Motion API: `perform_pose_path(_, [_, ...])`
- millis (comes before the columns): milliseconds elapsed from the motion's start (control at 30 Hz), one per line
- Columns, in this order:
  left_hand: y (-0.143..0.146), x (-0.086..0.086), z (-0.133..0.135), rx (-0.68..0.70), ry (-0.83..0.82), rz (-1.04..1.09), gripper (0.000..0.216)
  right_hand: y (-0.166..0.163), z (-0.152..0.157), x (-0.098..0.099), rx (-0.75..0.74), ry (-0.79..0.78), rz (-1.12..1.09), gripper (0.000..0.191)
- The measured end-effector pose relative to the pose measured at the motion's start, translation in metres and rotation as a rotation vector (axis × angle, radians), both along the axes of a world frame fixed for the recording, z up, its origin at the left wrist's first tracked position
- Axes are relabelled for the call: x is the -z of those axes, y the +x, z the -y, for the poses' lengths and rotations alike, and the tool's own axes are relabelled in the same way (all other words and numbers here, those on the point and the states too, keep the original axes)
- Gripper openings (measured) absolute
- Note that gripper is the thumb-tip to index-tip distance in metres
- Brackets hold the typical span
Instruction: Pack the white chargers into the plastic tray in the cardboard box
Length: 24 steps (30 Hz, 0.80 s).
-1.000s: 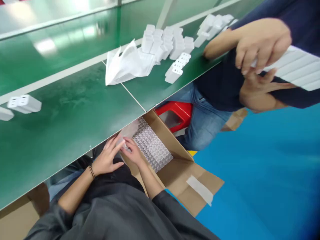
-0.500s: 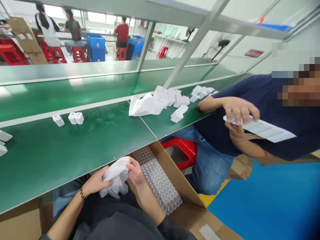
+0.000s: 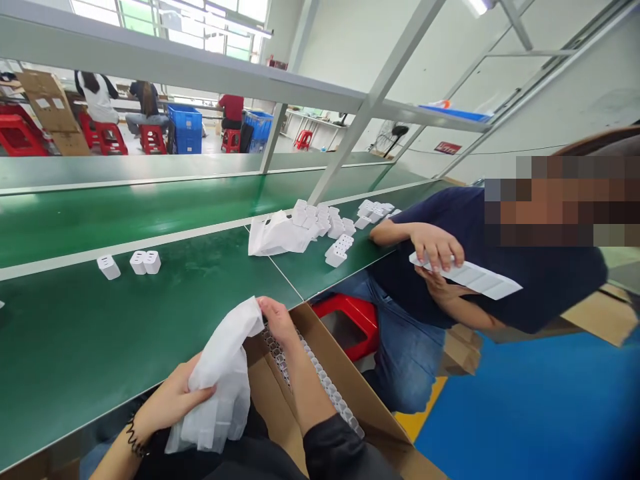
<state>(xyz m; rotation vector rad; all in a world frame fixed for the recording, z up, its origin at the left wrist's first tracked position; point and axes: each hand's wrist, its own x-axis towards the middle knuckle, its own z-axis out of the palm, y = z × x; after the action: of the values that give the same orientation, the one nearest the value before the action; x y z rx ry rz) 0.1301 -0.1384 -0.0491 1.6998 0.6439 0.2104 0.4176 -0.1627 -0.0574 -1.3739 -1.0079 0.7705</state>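
A thin white plastic bag (image 3: pixel 225 373) hangs stretched between my two hands, its lower part over my lap. My left hand (image 3: pixel 173 400) is closed around the bag's side, with the thumb across the front. At its upper corner, my right hand (image 3: pixel 277 320) pinches the bag's edge. Below my right forearm, an open cardboard box (image 3: pixel 273 400) holds rows of small clear plastic pieces (image 3: pixel 330 380), partly hidden by that arm. On the green table (image 3: pixel 200 313) ahead stand a single white charger block (image 3: pixel 109 267) and a pair of similar blocks (image 3: pixel 145 262).
Another white bag (image 3: pixel 277 235) lies beside a cluster of white blocks (image 3: pixel 323 220). To the right sits a co-worker (image 3: pixel 410 293) holding a strip of white pieces (image 3: pixel 480 279). A red stool (image 3: pixel 367 330) stands beyond the box. A metal frame post (image 3: pixel 375 100) rises behind the table.
The bag has gone from bunched up to drawn out longer. My hands have moved apart, the left one lower and the right one slightly higher. The camera view has tilted up.
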Motion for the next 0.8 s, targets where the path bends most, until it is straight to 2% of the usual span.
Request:
perform_pose_path(100, [0.002,-0.034,-0.022,-0.104,0.059,0.017,0.057,0.060,-0.027,-0.015,0.229,-0.002,0.192,0.054])
perform_pose_path(200, [0.028,-0.066,-0.059,-0.176,0.195,-0.010,0.058,0.116,-0.065,-0.029,0.439,-0.050,0.370,0.057])
perform_pose_path(300, [0.081,-0.095,-0.106,-0.240,0.522,-0.125,0.046,0.154,-0.098,-0.034,0.539,-0.168,0.484,0.057])
perform_pose_path(333, [0.103,-0.104,-0.121,-0.281,0.646,-0.189,0.039,0.163,-0.106,-0.035,0.555,-0.203,0.514,0.051])
perform_pose_path(367, [0.125,-0.113,-0.135,-0.302,0.696,-0.194,0.038,0.171,-0.113,-0.036,0.565,-0.231,0.543,0.042])
perform_pose_path(433, [0.170,-0.131,-0.159,-0.331,0.756,-0.177,0.052,0.187,-0.124,-0.041,0.561,-0.259,0.607,0.026])
perform_pose_path(533, [0.239,-0.153,-0.180,-0.383,0.808,-0.143,0.073,0.211,-0.138,-0.055,0.483,-0.268,0.707,0.021])
perform_pose_path(600, [0.284,-0.157,-0.185,-0.402,0.855,-0.195,0.075,0.224,-0.150,-0.068,0.380,-0.270,0.762,0.023])
perform_pose_path(667, [0.322,-0.148,-0.185,-0.322,0.854,-0.281,0.070,0.234,-0.160,-0.078,0.269,-0.263,0.803,0.024])
perform_pose_path(733, [0.347,-0.126,-0.185,-0.252,0.798,-0.326,0.070,0.240,-0.168,-0.084,0.174,-0.238,0.827,0.021])
perform_pose_path(800, [0.357,-0.095,-0.187,-0.235,0.727,-0.373,0.074,0.245,-0.170,-0.083,0.104,-0.196,0.834,0.027])
